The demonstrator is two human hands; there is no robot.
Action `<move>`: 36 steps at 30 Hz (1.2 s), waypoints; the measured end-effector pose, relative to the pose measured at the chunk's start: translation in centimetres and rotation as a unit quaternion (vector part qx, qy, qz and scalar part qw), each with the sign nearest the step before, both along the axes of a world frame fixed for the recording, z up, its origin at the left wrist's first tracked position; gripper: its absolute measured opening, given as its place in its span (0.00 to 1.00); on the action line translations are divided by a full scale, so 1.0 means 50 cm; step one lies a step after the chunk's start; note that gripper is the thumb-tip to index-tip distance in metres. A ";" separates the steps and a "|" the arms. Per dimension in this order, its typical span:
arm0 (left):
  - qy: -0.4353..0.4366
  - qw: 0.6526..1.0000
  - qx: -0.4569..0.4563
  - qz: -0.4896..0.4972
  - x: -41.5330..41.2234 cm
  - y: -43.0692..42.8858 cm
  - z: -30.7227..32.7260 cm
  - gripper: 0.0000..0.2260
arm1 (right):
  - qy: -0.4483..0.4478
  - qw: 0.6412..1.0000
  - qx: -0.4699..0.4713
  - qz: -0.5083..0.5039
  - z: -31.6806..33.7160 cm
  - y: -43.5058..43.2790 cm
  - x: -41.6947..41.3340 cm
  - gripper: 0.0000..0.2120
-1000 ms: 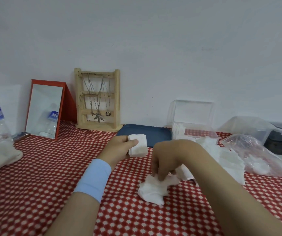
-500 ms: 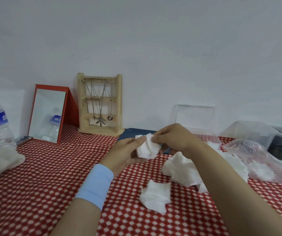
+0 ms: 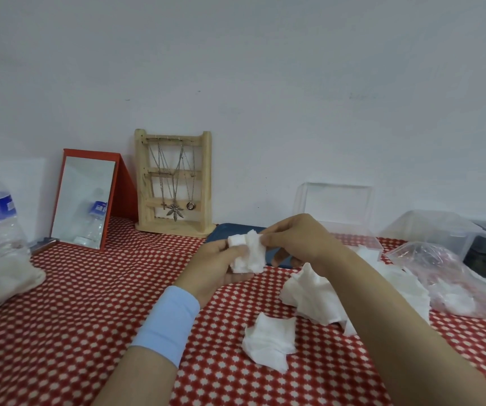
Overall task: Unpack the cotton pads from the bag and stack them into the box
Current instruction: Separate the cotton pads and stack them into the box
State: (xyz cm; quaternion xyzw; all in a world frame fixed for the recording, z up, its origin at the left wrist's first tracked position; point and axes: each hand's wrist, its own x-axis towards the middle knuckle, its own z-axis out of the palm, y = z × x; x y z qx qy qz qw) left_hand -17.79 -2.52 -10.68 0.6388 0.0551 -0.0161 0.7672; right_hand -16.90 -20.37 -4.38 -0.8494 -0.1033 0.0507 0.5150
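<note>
Our left hand [image 3: 218, 268] cups a small stack of cotton pads [image 3: 249, 256] with its fingers curled round it, and our right hand [image 3: 297, 244] pinches the top edge. We judge the pads to be very light, soft and easy to crumple, so a gentle hold on the flat sides is best. Loose pads [image 3: 269, 341] lie on the surface [image 3: 89, 317] near the bag [image 3: 441, 268]. The clear box [image 3: 362, 233] stands open just behind the right hand, and the way to it looks free.

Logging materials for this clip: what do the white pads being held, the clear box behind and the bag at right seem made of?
White square pads: soft matte cotton-like fibre, edges crumple. Clear rectangular box: rigid glossy plastic, apparently; wall shows through. Clear bag: thin plastic film, crinkled, glinting.
</note>
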 end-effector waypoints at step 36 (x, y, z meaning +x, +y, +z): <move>0.010 0.997 0.003 -0.072 -0.018 -0.011 0.011 0.16 | -0.156 0.980 -0.127 0.004 -0.011 0.006 0.024 0.05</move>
